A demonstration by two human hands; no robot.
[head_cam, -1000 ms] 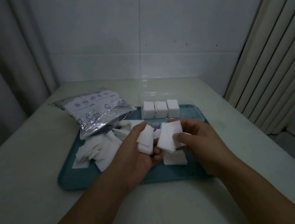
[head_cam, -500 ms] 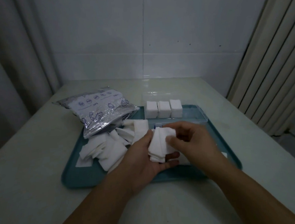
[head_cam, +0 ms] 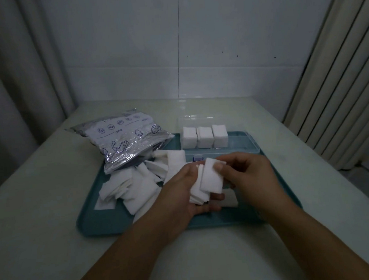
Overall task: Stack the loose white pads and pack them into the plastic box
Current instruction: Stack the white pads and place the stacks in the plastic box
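Note:
Both hands hold one bundle of white pads [head_cam: 208,183] above the front middle of the teal tray [head_cam: 101,221]. My left hand [head_cam: 181,197] cups the bundle from below and the left. My right hand [head_cam: 248,179] pinches its top pad with thumb and fingers. Loose white pads [head_cam: 138,183] lie in a heap on the tray's left half, and one more pad [head_cam: 230,197] lies under my hands. The clear plastic box [head_cam: 241,144] stands open at the tray's back, with three stacks of pads [head_cam: 204,136] in its left part.
A silver printed foil bag [head_cam: 124,140] lies open across the tray's back left corner. The box lid [head_cam: 198,107] stands upright behind the box. The pale table [head_cam: 40,195] ends at a tiled wall, with curtains at left and right.
Two separate bundles, one in each hand, have been brought together into one bundle held by both hands. The view has shifted slightly.

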